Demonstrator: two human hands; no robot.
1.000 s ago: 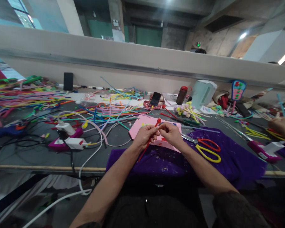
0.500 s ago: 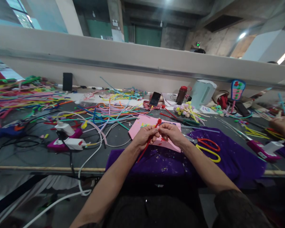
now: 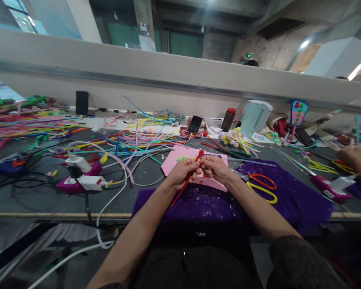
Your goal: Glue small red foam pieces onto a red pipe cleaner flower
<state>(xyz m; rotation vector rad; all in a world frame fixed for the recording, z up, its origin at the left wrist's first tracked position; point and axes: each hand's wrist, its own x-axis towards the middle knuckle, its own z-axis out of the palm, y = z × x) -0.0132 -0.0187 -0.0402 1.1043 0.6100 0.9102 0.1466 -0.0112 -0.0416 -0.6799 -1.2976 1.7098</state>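
Note:
Both hands meet above a pink sheet (image 3: 171, 160). Pinched in my left hand (image 3: 184, 173) is a red pipe cleaner (image 3: 179, 194), its lower end slanting down to the left. A small red bud shape (image 3: 201, 153) tops it, just above the fingertips. My right hand (image 3: 214, 167) is closed with its fingertips at the red piece, directly below the bud; the exact spot they grip is hidden. Red scraps lie on the sheet below. Scissors (image 3: 261, 188) with one red and one yellow handle rest beside my right forearm.
Purple cloth (image 3: 295, 196) covers the table's front edge. Loose pipe cleaners (image 3: 144, 142) spread behind and left. Power strips (image 3: 78, 180) with white cables sit at left. A phone (image 3: 195, 124), bottle (image 3: 228, 119) and pale jug (image 3: 255, 118) stand behind. Another person's hand (image 3: 353, 156) is at far right.
The view has shifted slightly. My right fingertips have come a little closer to the left ones, just under the red bud. The left hand keeps its hold on the pipe cleaner.

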